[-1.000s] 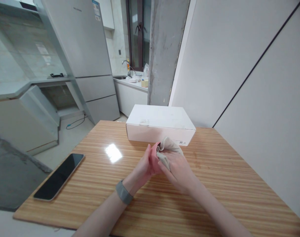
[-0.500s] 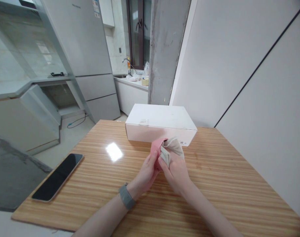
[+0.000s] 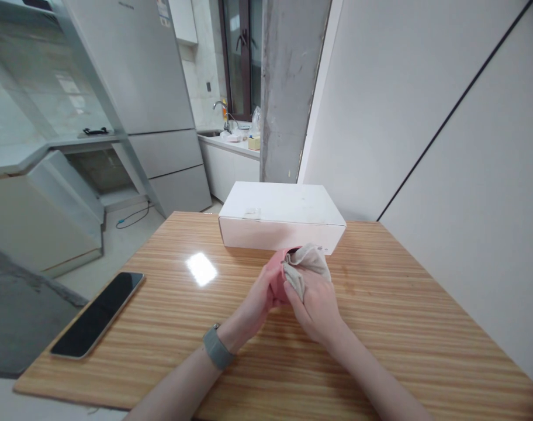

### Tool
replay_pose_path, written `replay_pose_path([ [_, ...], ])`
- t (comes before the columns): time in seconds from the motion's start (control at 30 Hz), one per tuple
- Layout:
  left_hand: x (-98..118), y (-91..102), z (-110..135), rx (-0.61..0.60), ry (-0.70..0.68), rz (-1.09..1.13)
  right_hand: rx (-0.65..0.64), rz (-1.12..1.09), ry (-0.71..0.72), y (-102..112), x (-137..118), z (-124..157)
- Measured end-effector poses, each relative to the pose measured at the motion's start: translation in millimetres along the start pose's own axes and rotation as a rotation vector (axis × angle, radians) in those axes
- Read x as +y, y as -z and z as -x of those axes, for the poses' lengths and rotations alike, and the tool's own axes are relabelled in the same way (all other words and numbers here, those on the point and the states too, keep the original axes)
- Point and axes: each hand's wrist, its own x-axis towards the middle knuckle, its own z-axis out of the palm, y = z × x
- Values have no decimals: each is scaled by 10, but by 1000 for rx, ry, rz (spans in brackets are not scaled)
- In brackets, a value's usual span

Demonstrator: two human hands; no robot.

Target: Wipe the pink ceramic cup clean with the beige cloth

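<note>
My left hand (image 3: 258, 297) is wrapped round a pink cup-like object (image 3: 277, 273) with a dark opening at its top; most of its body is hidden by my fingers. A grey-beige cloth (image 3: 314, 261) is bunched in my right hand (image 3: 318, 303), its thumb pressing a fold of it. The cloth lies against the rim of the pink object, and a loose flap sticks up to the right. Both hands are held close together above the wooden table (image 3: 380, 327), just in front of a white box (image 3: 284, 231).
A black-screened phone (image 3: 99, 316) lies near the table's left edge. The white wall (image 3: 446, 164) borders the table's right side. Beyond the table stand a fridge (image 3: 139, 88), a concrete pillar (image 3: 284, 88) and a sink counter (image 3: 231, 144).
My left hand has shifted round the pink object, and its thumb no longer shows on the near side. More of the dark opening shows. The whole view has moved slightly.
</note>
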Motion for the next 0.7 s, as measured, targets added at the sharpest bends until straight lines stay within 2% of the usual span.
replay_pose_path([
  [0.13, -55, -40, 31, -5, -37, 36, 62, -49, -133, 1, 72, 27],
  [0.33, -170, -67, -19, -5, -132, 138, 115, -107, -171, -84, 52, 85],
  [0.53, -178, -84, -24, 1, -111, 219, 97, -121, -192, -151, 78, 117],
  [0.7, -144, -68, 7, -38, -84, 168, 108, -121, -225, -188, 128, 128],
])
